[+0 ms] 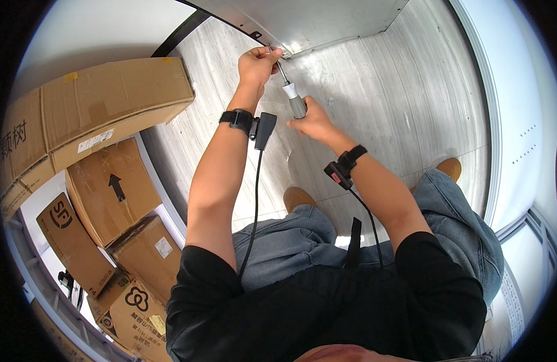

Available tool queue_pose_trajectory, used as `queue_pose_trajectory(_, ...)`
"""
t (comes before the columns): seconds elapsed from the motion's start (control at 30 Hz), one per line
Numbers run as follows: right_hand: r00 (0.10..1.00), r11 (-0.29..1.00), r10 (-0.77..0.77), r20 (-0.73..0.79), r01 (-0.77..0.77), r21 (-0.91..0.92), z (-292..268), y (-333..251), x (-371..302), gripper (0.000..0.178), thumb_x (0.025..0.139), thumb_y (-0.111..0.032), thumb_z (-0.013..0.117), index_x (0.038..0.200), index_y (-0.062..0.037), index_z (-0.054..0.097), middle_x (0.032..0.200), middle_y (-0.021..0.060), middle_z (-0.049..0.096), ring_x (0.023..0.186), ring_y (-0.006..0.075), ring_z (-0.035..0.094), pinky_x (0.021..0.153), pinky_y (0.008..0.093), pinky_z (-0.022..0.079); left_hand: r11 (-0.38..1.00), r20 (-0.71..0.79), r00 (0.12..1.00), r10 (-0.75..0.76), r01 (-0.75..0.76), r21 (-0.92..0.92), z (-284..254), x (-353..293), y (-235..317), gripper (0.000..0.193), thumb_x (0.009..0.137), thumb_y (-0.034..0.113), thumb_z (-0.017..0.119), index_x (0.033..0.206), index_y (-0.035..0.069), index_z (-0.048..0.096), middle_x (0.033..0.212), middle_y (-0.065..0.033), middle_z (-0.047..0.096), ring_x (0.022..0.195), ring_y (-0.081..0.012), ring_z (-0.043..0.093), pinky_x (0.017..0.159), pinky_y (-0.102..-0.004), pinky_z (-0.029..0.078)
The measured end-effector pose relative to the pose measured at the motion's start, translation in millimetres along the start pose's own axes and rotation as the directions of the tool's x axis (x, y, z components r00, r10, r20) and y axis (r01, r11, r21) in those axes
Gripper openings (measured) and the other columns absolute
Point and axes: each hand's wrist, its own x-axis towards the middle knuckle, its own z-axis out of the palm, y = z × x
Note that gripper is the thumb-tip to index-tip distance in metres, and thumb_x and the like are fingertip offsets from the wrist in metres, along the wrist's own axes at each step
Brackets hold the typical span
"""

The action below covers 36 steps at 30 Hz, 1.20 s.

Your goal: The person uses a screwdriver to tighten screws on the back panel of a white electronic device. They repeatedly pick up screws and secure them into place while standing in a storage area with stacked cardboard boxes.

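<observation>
A screwdriver (295, 101) with a grey and white handle slants up and to the left, its metal shaft aimed at the lower edge of a grey metal panel (326, 24). My right hand (316, 120) is closed round the handle's end. At the shaft's far end, my left hand (258, 65) is pinched by the panel's edge. The fingers cover the screwdriver's tip, and whatever they pinch there is hidden. Close to that hand, a small dark bracket (255, 35) sits on the panel's edge.
A long cardboard box (115, 102) lies at the left, with several more cartons (112, 193) stacked below it. A white wall panel (507, 90) runs along the right side. Black cables (254, 205) trail from the devices strapped to both wrists. My shoes (299, 198) stand on the light wood-look floor.
</observation>
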Motion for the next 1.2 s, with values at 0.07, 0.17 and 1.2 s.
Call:
queue_pose_trajectory(0.07,0.999,0.99,-0.032,0.032,0.027,0.135,3,-1,-7,0.053,0.075,-0.008,0.073,0.118,0.0014,0.043,0.089,0.0075,0.059,0.066,0.0167,0.061,0.058,0.0296,0.051,0.998,0.028,0.999,-0.018,0.019,-0.059,-3,2,0,0.016,0.084,0.013,0.07,0.093,0.002,0.062,0.081,-0.0045,0.064,0.069,-0.0139,0.065,0.065,-0.0262,0.053)
queue_pose_trajectory(0.17,0.982,0.927,-0.056,0.181,-0.016,0.374,-4,0,-8,0.052,0.078,-0.009,0.07,0.121,-0.0019,0.042,0.093,0.0067,0.059,0.076,0.0171,0.062,0.064,0.032,0.052,0.992,0.069,0.997,-0.033,0.041,-0.115,-4,2,0,0.014,0.087,0.012,0.067,0.095,0.002,0.063,0.082,-0.005,0.065,0.07,-0.0142,0.065,0.066,-0.0268,0.053)
queue_pose_trajectory(1.2,0.878,0.924,-0.336,-0.34,0.236,-0.302,20,7,-10,0.043,0.071,-0.02,0.08,0.094,-0.001,0.049,0.076,0.0036,0.051,0.065,0.0157,0.051,0.059,0.0319,0.044,0.966,0.091,0.99,-0.11,0.128,-0.224,-4,0,14,0.021,0.092,0.017,0.054,0.093,0.0,0.064,0.081,-0.0082,0.065,0.067,-0.0166,0.064,0.059,-0.0271,0.051)
